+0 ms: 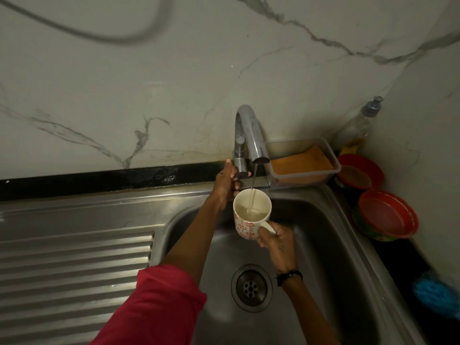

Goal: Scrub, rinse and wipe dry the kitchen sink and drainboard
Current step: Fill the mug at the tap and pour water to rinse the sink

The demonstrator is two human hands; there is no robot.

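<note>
A steel sink basin [328,235] with a round drain [251,287] lies in front of me, its ribbed drainboard [74,270] to the left. A chrome tap [249,130] curves over the basin and a thin stream of water runs from its spout. My left hand [226,185] grips the tap lever at the base. My right hand [273,242] holds the handle of a white mug with red flowers [251,215] under the stream. The mug is partly filled with water.
A clear plastic tub holding an orange cloth [302,161] sits right of the tap. A clear bottle [358,125] stands in the corner. Two red-lidded containers [388,215] rest on the black counter at right, with a blurred blue scrubber [433,292] nearer me. A marble wall rises behind.
</note>
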